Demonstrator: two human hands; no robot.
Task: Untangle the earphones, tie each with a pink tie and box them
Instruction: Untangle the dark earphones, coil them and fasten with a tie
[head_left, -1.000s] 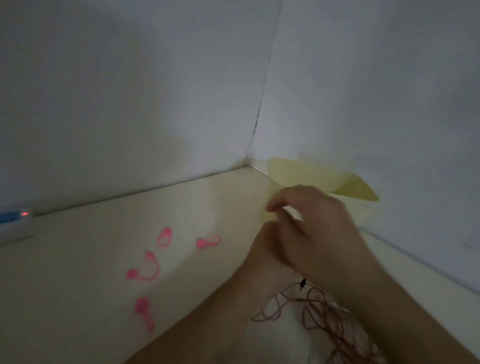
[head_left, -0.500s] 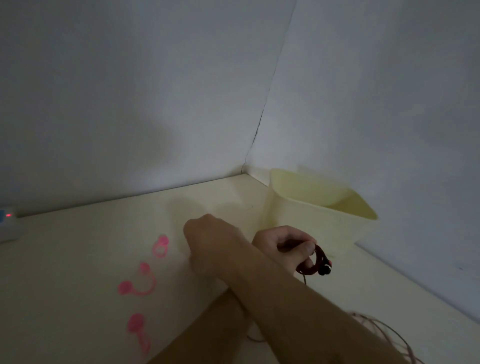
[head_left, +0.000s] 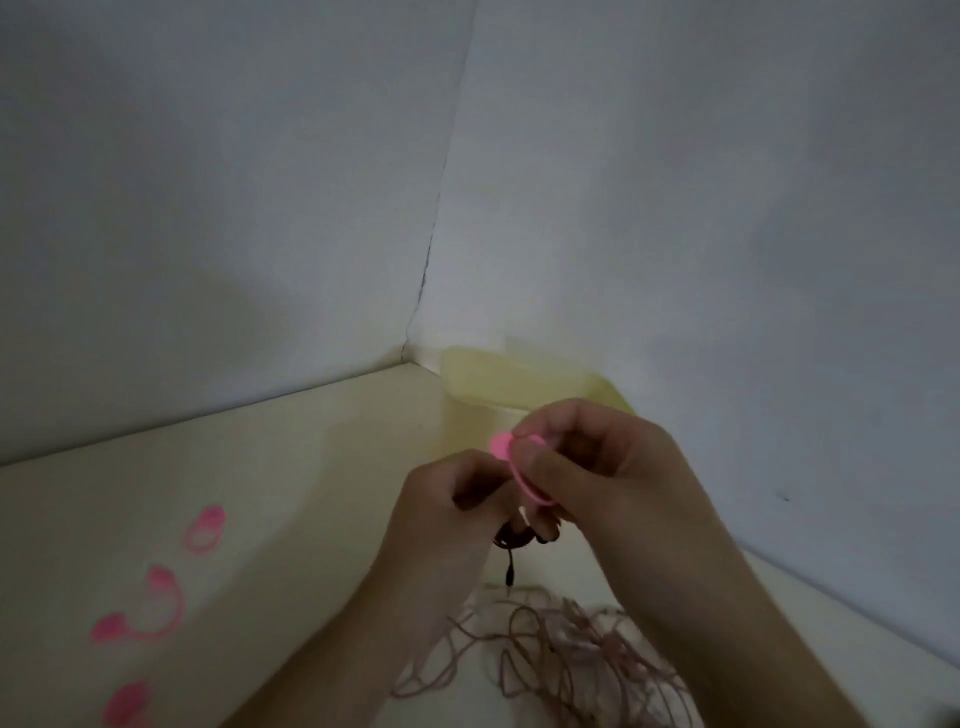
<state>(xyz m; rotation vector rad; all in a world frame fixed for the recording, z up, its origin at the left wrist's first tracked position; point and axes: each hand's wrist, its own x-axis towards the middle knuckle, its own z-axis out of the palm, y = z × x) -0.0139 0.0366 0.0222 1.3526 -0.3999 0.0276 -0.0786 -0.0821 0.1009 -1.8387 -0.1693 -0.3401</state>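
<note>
- Tabletop (head_left: 311, 467), pale cream, ran into a corner between two white walls (head_left: 208, 182).
- A pale yellow box (head_left: 498, 379) stood open at the back of that corner, just behind both hands.
- A tangle of pinkish earphone cables (head_left: 561, 649) lay on the surface near the bottom edge, under and between the forearms.
- The right hand (head_left: 608, 467) had its fingers curled, pinching a pink tie (head_left: 519, 467) between thumb and forefinger.
- The left hand (head_left: 447, 504), just beside it and touching, was curled round a dark coiled earphone (head_left: 517, 538), whose plug (head_left: 510, 574) dangled below.
- Three more pink ties lay well apart to the left: one (head_left: 205, 527) farthest back, one (head_left: 145, 608) in the middle, one (head_left: 124, 704) at the bottom edge.
</note>
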